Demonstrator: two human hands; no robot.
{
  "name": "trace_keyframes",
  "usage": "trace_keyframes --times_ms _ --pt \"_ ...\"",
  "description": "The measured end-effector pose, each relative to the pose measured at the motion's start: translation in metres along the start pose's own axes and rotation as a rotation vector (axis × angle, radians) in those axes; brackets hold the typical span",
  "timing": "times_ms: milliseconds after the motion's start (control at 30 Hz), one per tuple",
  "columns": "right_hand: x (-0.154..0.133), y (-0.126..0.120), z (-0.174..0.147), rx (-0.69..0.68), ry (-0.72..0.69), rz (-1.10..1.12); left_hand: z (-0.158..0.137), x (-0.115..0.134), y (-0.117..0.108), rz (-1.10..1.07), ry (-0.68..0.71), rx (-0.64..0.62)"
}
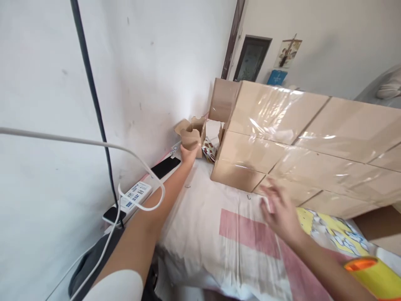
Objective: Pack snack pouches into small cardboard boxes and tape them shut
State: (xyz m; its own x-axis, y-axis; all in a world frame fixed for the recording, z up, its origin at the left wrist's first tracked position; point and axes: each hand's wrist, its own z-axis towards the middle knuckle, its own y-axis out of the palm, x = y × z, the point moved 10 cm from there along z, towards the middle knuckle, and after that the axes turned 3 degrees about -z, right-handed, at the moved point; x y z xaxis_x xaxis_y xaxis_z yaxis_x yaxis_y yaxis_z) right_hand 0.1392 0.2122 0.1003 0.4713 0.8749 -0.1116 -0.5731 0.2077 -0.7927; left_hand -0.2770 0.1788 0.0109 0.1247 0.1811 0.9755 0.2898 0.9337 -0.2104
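Observation:
My left hand [188,154] reaches far forward along the wall and grips the near side of a small open cardboard box [196,136], whose flaps stand up. Beside that box are a white carton [213,130] and a packet with a red and gold pattern [209,149]. My right hand [280,208] hovers over the bed cover, close to the big taped cardboard boxes. Its fingers are curled around a small white thing [267,204], too blurred to name.
Big taped cardboard boxes [283,154] form a wall across the right. A black phone-like slab [165,167] and a white power strip [138,196] lie along the wall. A white cable [138,156] and a black cable [92,83] hang close in front. A yellow-orange roll [376,278] lies at lower right.

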Motion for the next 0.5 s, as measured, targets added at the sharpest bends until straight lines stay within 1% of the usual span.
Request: trace_keyframes --times_ms 33,67,100,133,200,233,300,367,433,500 --pt "-0.035 0.032 0.012 -0.142 -0.058 0.033 0.001 -0.003 0.007 -0.007 -0.033 0.017" --pt "-0.063 0.065 0.023 -0.284 -0.072 0.056 0.003 -0.006 0.013 -0.012 -0.061 0.039" --pt "-0.085 0.093 0.036 -0.37 -0.051 0.089 0.004 -0.008 0.017 -0.015 -0.079 0.062" --pt "-0.099 0.118 0.051 -0.409 0.008 0.131 0.006 -0.008 0.021 -0.017 -0.087 0.08" --pt "-0.118 0.168 0.082 -0.443 0.127 0.234 0.015 -0.006 0.023 -0.008 -0.07 0.109" --pt "-0.126 0.191 0.1 -0.425 0.153 0.271 0.021 -0.005 0.022 0.006 -0.053 0.127" --pt "-0.141 0.233 0.134 -0.4 0.1 0.311 0.037 -0.005 0.014 0.048 -0.006 0.163" --pt "-0.136 0.265 0.165 -0.344 0.148 0.273 0.053 -0.007 0.006 0.076 0.039 0.172" --pt "-0.113 0.288 0.187 -0.316 0.292 0.153 0.066 -0.012 0.002 0.082 0.081 0.15" --pt "-0.088 0.305 0.197 -0.348 0.431 0.032 0.071 -0.015 0.001 0.097 0.127 0.142"
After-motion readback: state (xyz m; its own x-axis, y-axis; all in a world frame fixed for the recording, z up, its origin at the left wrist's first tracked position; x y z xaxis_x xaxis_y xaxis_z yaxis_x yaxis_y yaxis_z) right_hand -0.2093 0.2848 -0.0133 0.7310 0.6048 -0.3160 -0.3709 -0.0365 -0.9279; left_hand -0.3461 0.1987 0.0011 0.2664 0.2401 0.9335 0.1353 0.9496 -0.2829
